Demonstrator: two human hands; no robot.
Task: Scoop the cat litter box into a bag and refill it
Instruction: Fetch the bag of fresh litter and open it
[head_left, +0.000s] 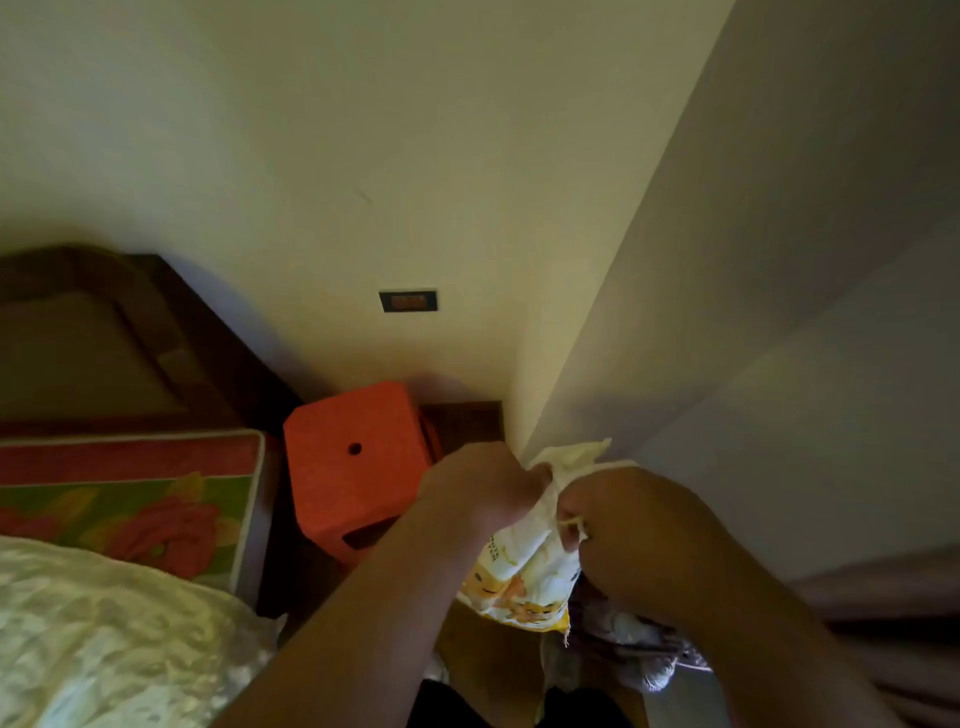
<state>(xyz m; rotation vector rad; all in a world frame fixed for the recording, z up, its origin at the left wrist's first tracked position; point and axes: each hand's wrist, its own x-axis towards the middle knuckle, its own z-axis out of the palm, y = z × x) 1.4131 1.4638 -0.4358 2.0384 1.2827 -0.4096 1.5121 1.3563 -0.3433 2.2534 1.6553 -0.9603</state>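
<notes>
A white and yellow printed bag (524, 561) sits low in the middle of the view, held up in front of the corner where two pale walls meet. Its crumpled top edge sticks up between the two hands, and its yellow bottom, printed with small cartoon faces, hangs down between the forearms. The left hand (478, 488) grips the top of the bag from the left side, fingers curled into the plastic. The right hand (623, 525) grips it from the right, fingers likewise curled, with a thin twisted strip of the bag showing at the fingertips. Both hands are close together, nearly touching across the bag's neck.

Under the bag lie a brown cardboard flap (493, 654) and some blurred greyish items that cannot be identified. To the left, an orange plastic stool (353, 462) stands on the floor beside a mattress with a red floral pattern (130, 509), on which a pale shiny cover (104, 639) lies. A dark wooden headboard (130, 338) rises behind, and a dark wall socket (408, 301) sits on the wall above the stool.
</notes>
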